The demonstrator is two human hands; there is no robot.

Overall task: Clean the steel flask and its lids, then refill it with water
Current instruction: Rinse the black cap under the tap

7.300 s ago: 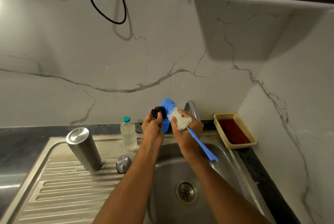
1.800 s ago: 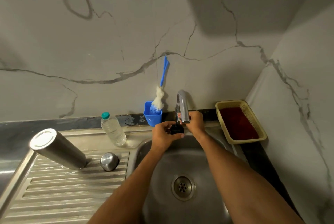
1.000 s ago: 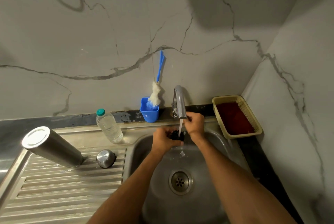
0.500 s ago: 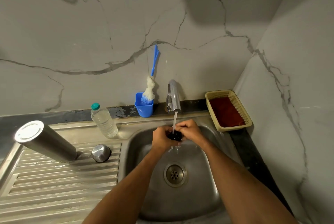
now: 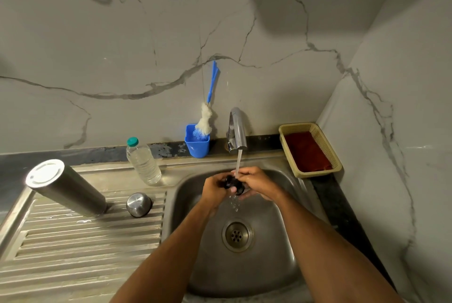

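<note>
Over the sink basin (image 5: 274, 266), my left hand (image 5: 215, 189) and my right hand (image 5: 258, 181) both grip a small black inner lid (image 5: 231, 182) under the water running from the tap (image 5: 236, 130). The lid is mostly hidden by my fingers. The steel flask (image 5: 66, 187) stands upside down on the drainboard (image 5: 80, 249) at the left. Its domed steel cap (image 5: 139, 204) sits beside it on the ribs.
A clear plastic bottle with a green cap (image 5: 143, 162) stands at the back of the drainboard. A blue cup (image 5: 197, 147) holds a bottle brush (image 5: 205, 119) against the wall. A yellow basket with a red cloth (image 5: 309, 149) sits right of the tap.
The brush went from my right hand into the blue cup. The tap was turned on, and my right hand came off it to join my left on the lid under the stream.
</note>
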